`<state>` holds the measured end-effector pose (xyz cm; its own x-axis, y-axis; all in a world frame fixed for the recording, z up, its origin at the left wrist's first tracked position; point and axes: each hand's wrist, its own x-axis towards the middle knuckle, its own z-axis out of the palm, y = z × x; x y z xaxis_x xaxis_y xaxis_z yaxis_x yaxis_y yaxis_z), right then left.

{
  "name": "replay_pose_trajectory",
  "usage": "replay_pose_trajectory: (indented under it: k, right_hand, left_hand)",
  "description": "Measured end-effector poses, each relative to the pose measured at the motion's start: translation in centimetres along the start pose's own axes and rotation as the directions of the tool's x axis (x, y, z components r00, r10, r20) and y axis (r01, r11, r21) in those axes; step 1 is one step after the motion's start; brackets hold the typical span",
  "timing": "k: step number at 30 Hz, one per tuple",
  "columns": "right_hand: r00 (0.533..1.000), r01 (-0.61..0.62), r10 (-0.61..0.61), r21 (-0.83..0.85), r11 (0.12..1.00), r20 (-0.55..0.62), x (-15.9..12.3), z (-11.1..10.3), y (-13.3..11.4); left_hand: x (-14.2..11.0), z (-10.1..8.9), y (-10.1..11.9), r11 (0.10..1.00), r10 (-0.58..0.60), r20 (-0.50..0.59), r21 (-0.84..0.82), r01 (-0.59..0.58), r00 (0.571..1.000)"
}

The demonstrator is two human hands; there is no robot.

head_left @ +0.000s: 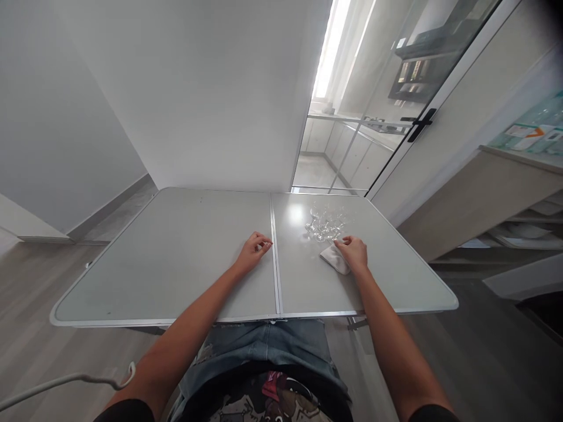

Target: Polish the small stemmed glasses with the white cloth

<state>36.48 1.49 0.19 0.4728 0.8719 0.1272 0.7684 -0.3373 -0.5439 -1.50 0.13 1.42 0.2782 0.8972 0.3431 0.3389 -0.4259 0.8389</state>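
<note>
By the wall (197, 88), the table (176, 258) bore clear pieces (326, 227); I couldn't tell whether my right grip (353, 252), at the nearby white cloth (335, 259), pinched any. Left grip (254, 249) curled loosely; light touch seemed wisest.

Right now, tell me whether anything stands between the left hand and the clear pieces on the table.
Nothing visible blocks the left hand from the clear pieces; only the metal seam of the table crosses that path.
</note>
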Motion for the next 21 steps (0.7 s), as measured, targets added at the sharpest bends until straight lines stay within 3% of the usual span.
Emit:
replay_pose_trajectory:
  k: [3,6,8,10,13,15,21]
  right_hand:
    - [0.997,-0.063,0.07,-0.197,0.978,0.027,-3.1,-0.2,-0.6]
    - [0.982,0.159,-0.122,-0.274,0.948,0.146,-6.4,0.9,-3.3]
    - [0.916,0.38,-0.332,-0.223,0.898,0.224,-8.3,2.3,-6.4]
    - [0.843,0.522,-0.478,-0.156,0.839,0.246,-9.9,4.0,-10.1]
    - [0.749,0.639,-0.591,-0.09,0.764,0.298,-11.6,6.5,-15.2]
    - [0.705,0.68,-0.618,-0.08,0.729,0.348,-12.3,7.7,-17.3]
    - [0.682,0.706,-0.653,-0.063,0.705,0.329,-12.7,8.6,-17.2]
  left_hand:
    - [-0.3,-0.1,-0.1,0.986,-0.014,0.056,0.166,0.004,0.998]
    - [-0.4,-0.4,-0.5,0.908,-0.041,0.168,0.419,-0.034,0.985]
    - [-0.4,-0.8,-0.9,0.847,-0.033,0.257,0.521,-0.109,0.966]
    - [-0.3,-1.2,-1.3,0.81,-0.011,0.335,0.555,-0.188,0.942]
    - [-0.3,-1.6,-1.7,0.768,-0.012,0.391,0.593,-0.242,0.92]
    - [-0.3,-1.6,-1.9,0.742,-0.039,0.392,0.627,-0.236,0.919]
    - [-0.4,-1.4,-2.0,0.742,-0.046,0.376,0.633,-0.221,0.925]
